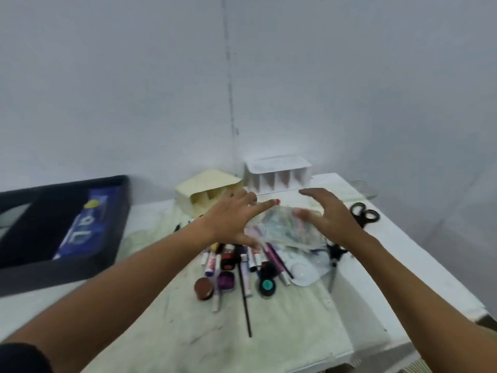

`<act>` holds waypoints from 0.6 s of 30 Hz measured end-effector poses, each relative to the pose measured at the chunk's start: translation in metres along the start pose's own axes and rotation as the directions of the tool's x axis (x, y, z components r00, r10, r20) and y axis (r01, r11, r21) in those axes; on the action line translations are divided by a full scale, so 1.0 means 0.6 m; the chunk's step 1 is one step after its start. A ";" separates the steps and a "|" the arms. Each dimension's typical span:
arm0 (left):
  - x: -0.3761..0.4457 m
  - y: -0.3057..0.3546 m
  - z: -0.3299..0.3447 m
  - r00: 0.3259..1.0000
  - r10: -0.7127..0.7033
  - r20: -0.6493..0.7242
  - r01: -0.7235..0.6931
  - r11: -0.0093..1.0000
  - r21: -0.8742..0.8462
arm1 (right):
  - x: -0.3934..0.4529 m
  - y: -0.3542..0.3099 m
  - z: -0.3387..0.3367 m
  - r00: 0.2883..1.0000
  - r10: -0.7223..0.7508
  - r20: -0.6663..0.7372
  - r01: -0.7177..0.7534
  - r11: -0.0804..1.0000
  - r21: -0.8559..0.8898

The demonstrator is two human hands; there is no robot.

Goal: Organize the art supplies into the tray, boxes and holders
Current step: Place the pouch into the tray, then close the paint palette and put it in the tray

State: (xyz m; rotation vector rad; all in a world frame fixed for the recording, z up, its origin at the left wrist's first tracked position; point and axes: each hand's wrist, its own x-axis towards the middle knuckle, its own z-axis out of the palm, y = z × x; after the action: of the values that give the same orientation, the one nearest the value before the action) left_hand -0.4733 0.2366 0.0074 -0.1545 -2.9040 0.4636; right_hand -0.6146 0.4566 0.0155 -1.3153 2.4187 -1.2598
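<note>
- Both forearms reach forward; left hand [231,219] and right hand [326,214] hover spread, holding nothing.
- Beneath them, art supplies [242,265] lie heaped, unsorted.
- Beyond the fingertips, holders [277,175] appear unfilled; sorting seems barely begun.

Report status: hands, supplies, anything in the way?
Left hand, right hand open, hovering over supply pile. Nothing sorted yet. Clear plastic bag covers pile's far side.
</note>
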 end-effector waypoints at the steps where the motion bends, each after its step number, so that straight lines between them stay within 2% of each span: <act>1: -0.029 -0.007 -0.006 0.997 -0.037 0.063 0.037 0.999 0.004 | 0.004 -0.017 0.021 0.987 -0.109 0.121 0.129 0.977 -0.171; 2: -0.064 -0.014 -0.011 0.990 -0.085 0.114 0.085 0.996 0.005 | 0.008 -0.038 0.050 0.954 -0.181 0.240 0.247 0.926 -0.285; 4: -0.129 -0.022 -0.019 0.967 -0.165 0.196 0.174 0.984 -0.028 | 0.008 -0.076 0.109 0.877 -0.264 0.402 0.429 0.807 -0.406; 7: -0.230 -0.027 -0.027 0.935 -0.229 0.272 0.272 0.954 -0.129 | -0.009 -0.123 0.196 0.792 -0.348 0.502 0.576 0.697 -0.426; 10: -0.337 -0.027 -0.027 0.913 -0.255 0.319 0.346 0.899 -0.270 | -0.047 -0.162 0.271 0.736 -0.405 0.543 0.636 0.689 -0.348; 14: -0.466 -0.014 -0.013 0.873 -0.307 0.379 0.433 0.846 -0.311 | -0.102 -0.206 0.358 0.657 -0.443 0.610 0.697 0.666 -0.268; 18: -0.557 0.001 0.026 0.910 -0.317 0.266 0.399 0.844 -0.359 | -0.140 -0.236 0.415 0.615 -0.462 0.639 0.716 0.667 -0.206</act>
State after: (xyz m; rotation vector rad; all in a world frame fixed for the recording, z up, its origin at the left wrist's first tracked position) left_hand -0.1506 0.1881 -0.0666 0.4015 -3.0773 -0.2086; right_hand -0.3591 0.3264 -0.0676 -2.3890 1.9235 -0.2401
